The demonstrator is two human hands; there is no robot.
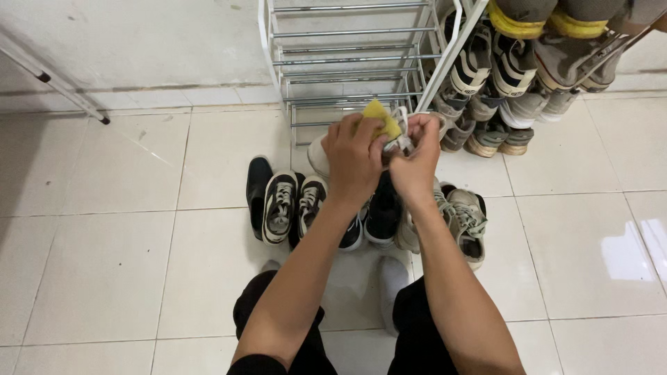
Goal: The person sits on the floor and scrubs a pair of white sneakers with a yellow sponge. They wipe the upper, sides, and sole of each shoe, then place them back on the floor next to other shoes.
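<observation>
The left hand (354,156) grips a yellow sponge (381,119) against a white shoe (321,154), held up over the row of shoes on the floor (104,257). The right hand (415,161) pinches the shoe's laces (400,132). Far behind, the near metal rack (347,62) has bare shelves; the right rack (458,42) is full of sneakers (514,66).

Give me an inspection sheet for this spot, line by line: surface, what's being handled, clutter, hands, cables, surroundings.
Surface: pale tiled floor, glossy, faint scuffs.
Job's things: white shoe held up, yellow sponge pressed on it.
Clutter: row of shoes on floor, black and white, more to the right.
Hands: left hand grips sponge and shoe; right hand holds shoe near its laces.
Cables: nothing seen.
Surroundings: empty white metal rack; tilted rack with shoes; white wall; person squatting in white socks.
</observation>
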